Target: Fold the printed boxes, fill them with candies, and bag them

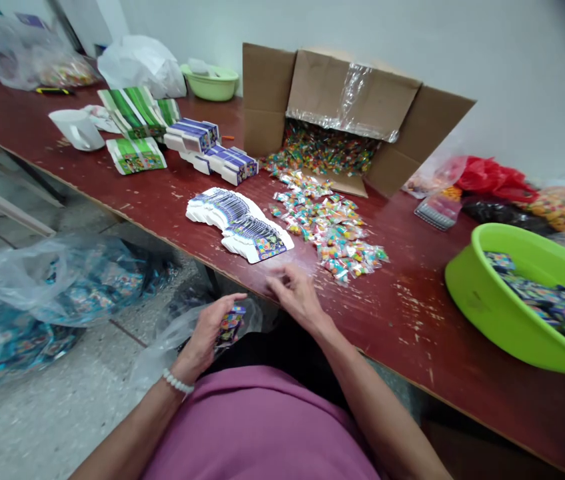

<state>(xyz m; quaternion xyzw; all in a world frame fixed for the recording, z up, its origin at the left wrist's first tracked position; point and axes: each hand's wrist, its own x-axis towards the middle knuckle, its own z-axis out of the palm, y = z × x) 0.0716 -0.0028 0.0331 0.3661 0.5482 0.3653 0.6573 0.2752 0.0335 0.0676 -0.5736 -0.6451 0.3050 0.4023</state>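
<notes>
Printed packet (232,325) | left hand (206,327): curled around it | right hand (294,291): fingers bent

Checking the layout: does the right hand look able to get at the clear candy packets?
Probably yes: only bare tabletop seems to lie between the right hand and the clear candy packets.

I'm seeing: red-brown table (407,267), pale scuff pattern; lime-green tub (477,307); brown cardboard carton (325,90); multicolour candy sachets (329,223); purple-and-white printed cards (249,225); green-and-white striped packaging (135,113); purple, multicolour-print packet (231,327); mauve shirt (262,427); white bead bracelet (178,382).
</notes>
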